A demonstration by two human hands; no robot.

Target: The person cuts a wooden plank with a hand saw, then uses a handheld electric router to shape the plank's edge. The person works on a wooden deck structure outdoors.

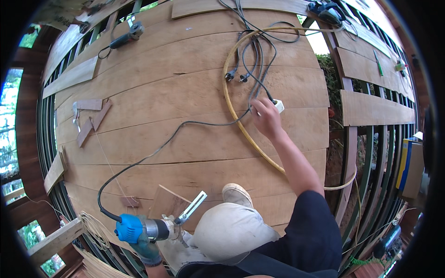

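My gloved left hand grips a blue and silver power tool with a metal bracket at its front, low in the view. From it a dark cord loops across the boards to my bare right hand, whose fingers are pinched on the cord. Just beyond those fingers sits a white socket block. Two black plugs lie above, among tangled dark cables. A yellow hose curves past my right hand.
Wide boards form the floor, with gaps over joists at both sides. An angle grinder, small wood pieces, a blue saw and a green-handled tool lie around. At right stands a box; coiled rope is at lower left.
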